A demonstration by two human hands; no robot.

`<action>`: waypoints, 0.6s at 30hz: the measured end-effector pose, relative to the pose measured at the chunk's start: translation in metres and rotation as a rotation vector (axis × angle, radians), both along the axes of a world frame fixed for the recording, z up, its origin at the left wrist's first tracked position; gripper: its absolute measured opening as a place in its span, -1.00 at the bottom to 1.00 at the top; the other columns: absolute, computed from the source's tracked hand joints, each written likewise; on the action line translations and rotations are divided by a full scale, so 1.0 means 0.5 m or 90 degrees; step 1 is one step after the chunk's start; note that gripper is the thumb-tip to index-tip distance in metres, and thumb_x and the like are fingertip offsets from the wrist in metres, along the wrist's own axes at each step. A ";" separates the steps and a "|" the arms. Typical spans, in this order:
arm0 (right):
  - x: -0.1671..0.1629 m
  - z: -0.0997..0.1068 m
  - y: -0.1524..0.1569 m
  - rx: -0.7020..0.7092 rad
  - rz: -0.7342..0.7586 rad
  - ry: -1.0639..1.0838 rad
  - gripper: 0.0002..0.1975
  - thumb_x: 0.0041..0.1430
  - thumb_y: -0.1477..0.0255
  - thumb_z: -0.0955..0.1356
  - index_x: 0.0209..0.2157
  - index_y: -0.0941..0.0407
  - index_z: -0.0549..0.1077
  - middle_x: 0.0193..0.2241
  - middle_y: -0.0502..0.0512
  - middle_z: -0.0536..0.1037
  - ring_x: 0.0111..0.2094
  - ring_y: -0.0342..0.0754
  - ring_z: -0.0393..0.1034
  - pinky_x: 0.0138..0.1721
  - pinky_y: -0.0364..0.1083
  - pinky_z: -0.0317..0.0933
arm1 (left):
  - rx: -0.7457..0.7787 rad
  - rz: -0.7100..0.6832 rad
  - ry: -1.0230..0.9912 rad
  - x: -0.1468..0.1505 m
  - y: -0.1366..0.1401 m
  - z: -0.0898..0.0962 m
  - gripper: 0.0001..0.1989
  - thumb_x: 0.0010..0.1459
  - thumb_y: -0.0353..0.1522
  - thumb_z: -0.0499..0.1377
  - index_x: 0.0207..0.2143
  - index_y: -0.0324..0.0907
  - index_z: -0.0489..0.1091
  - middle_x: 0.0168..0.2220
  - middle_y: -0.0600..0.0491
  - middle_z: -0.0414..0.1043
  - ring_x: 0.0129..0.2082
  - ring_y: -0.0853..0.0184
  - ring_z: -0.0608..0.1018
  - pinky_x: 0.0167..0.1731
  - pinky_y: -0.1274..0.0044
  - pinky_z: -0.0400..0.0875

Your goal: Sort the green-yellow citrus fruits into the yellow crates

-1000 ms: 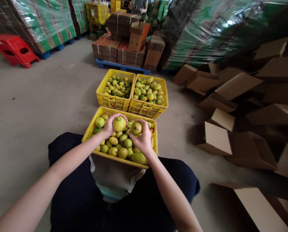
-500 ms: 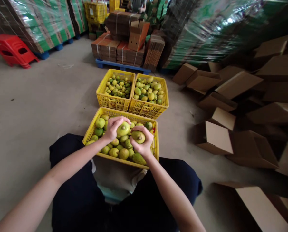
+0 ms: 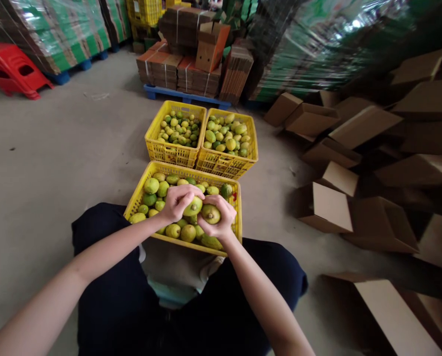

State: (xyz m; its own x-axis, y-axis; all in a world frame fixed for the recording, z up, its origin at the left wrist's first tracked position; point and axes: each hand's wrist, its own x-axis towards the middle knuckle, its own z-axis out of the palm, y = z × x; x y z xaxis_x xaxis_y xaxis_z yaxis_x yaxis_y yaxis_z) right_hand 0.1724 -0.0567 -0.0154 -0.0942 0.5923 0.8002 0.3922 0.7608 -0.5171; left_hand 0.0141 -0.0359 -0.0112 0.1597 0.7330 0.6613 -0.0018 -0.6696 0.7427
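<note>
Over the nearest yellow crate [image 3: 134,198], my left hand [image 3: 176,200] is closed around a yellow-green lemon [image 3: 194,206], whose end faces me. Beside it, my right hand [image 3: 223,217] grips a darker, olive-green lemon [image 3: 211,214] with its stem end turned toward me. The two held fruits are side by side, and my hands nearly touch. Beneath them the crate holds many loose lemons [image 3: 187,233], from yellow to deep green, partly hidden by my hands. The crate sits between my knees.
Two more yellow crates [image 3: 172,154] of lemons stand just beyond. Open cardboard boxes [image 3: 332,205] lie heaped on the right. Behind, flattened cartons [image 3: 157,66] are stacked on a blue pallet [image 3: 186,97]. A red stool [image 3: 15,69] stands at far left, near wrapped green stacks [image 3: 58,29].
My left hand has moved slightly right and down with its lemon, closer to my right hand. Both hands still hold their fruit. The whole view has shifted a little.
</note>
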 end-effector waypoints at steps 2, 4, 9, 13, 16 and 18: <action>-0.001 0.000 -0.002 -0.006 0.007 0.010 -0.78 -0.11 0.45 0.38 -0.32 0.01 0.42 -0.47 -0.02 0.53 -0.52 -0.03 0.46 -0.49 -0.04 0.41 | -0.012 0.003 -0.009 0.001 -0.003 0.003 -0.59 0.37 -0.19 0.02 -0.39 -0.16 0.56 -0.38 -0.01 0.62 -0.34 0.24 0.62 -0.23 0.38 0.50; -0.003 0.001 -0.005 -0.038 0.012 0.021 -0.79 -0.12 0.45 0.38 -0.34 0.00 0.43 -0.46 -0.03 0.53 -0.50 -0.02 0.46 -0.46 -0.03 0.41 | -0.059 0.002 -0.022 0.003 -0.003 0.004 -0.58 0.34 -0.16 0.04 -0.42 -0.16 0.56 -0.39 -0.01 0.61 -0.33 0.23 0.62 -0.20 0.37 0.50; -0.018 -0.013 0.016 -0.376 -0.012 0.170 -0.81 -0.14 0.38 0.45 -0.40 0.01 0.43 -0.42 -0.02 0.56 -0.37 0.02 0.46 -0.24 0.03 0.44 | -0.531 0.005 -0.207 0.013 0.030 -0.021 -0.67 0.23 -0.20 0.06 -0.47 -0.15 0.49 -0.37 -0.03 0.60 -0.21 0.14 0.64 -0.12 0.33 0.53; -0.024 -0.051 0.069 -0.772 0.041 0.388 -0.75 -0.03 0.20 0.45 -0.42 0.04 0.38 -0.54 0.00 0.49 -0.44 0.02 0.44 -0.37 0.04 0.46 | -1.024 0.019 -0.384 0.013 0.069 -0.050 -0.77 0.24 -0.20 0.04 -0.32 -0.11 0.42 -0.33 -0.04 0.58 -0.26 0.13 0.65 -0.37 0.34 0.59; -0.012 -0.081 0.102 -0.846 0.071 0.422 -0.67 0.07 0.08 0.40 -0.46 0.03 0.32 -0.60 0.01 0.43 -0.50 0.03 0.42 -0.46 0.06 0.44 | -1.084 0.012 -0.425 0.014 0.078 -0.047 -0.83 0.25 -0.23 0.11 -0.25 -0.12 0.39 -0.34 0.00 0.56 -0.35 0.20 0.64 -0.45 0.41 0.60; -0.001 -0.095 0.113 -0.860 0.073 0.438 -0.62 0.07 0.01 0.40 -0.47 0.01 0.30 -0.60 -0.01 0.41 -0.51 0.01 0.41 -0.47 0.05 0.44 | -1.076 -0.028 -0.410 0.017 0.076 -0.033 -0.88 0.28 -0.29 0.13 -0.23 -0.15 0.39 -0.38 0.01 0.54 -0.41 0.25 0.63 -0.45 0.44 0.61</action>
State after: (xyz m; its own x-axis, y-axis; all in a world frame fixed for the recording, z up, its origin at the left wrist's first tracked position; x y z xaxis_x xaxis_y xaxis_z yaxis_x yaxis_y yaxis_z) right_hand 0.1721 0.0000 -0.0629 -0.0349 0.9099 -0.4132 -0.2349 -0.4094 -0.8816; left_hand 0.0225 0.0022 -0.0276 0.2433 0.6107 -0.7536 -0.5283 0.7350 0.4250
